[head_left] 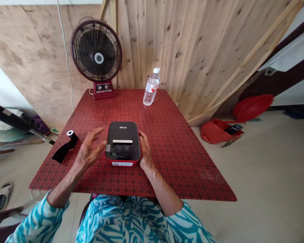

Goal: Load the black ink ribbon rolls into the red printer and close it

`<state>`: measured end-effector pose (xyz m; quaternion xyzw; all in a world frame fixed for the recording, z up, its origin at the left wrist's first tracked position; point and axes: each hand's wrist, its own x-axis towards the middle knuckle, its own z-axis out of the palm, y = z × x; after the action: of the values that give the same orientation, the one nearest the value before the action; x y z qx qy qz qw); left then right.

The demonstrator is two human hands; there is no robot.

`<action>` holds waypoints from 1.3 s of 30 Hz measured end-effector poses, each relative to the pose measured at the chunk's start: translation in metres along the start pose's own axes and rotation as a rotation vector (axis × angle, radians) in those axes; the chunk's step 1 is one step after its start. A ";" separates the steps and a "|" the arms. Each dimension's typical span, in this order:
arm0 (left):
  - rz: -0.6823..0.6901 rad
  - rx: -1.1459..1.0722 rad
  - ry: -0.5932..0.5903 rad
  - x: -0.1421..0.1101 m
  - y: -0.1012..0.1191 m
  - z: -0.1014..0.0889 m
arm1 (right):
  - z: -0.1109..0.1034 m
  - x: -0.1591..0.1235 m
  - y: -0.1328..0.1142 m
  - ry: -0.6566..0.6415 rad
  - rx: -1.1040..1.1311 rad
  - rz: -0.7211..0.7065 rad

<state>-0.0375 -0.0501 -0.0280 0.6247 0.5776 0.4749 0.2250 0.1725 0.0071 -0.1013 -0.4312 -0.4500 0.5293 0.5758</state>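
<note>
The hands are apart: the left hand [89,150] open at the boxy device's [123,141] nine o'clock, the right hand [146,152] against its three-o'clock side, grip unclear. On the counter [177,158], a bottle [151,88] stands toward one.

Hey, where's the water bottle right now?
In the head view, the bottle stands near the far edge of the red table, right of the fan and beyond the black-topped device.
</note>
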 end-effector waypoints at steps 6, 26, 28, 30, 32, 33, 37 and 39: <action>-0.381 -0.489 -0.190 -0.010 -0.004 0.006 | 0.002 0.000 -0.003 0.026 0.020 0.016; -0.604 -0.818 -0.207 0.003 0.003 0.010 | 0.003 -0.003 -0.012 0.030 0.068 0.090; -0.617 -0.809 -0.202 0.005 0.005 0.010 | 0.004 -0.003 -0.014 0.029 0.062 0.092; -0.613 -0.794 -0.210 0.005 0.006 0.010 | 0.004 -0.004 -0.015 0.035 0.057 0.095; -0.599 -0.779 -0.207 0.004 0.006 0.010 | 0.004 -0.004 -0.014 0.043 0.059 0.099; -0.594 -0.775 -0.201 0.003 0.006 0.010 | 0.004 -0.004 -0.014 0.044 0.061 0.098; -0.573 -0.783 -0.193 0.000 0.003 0.010 | 0.003 -0.003 -0.009 0.038 0.052 0.081; -0.560 -0.790 -0.200 0.000 0.003 0.011 | 0.003 -0.003 -0.007 0.032 0.053 0.076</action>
<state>-0.0271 -0.0483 -0.0308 0.3549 0.4747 0.5166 0.6179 0.1710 0.0038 -0.0945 -0.4408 -0.4099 0.5555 0.5736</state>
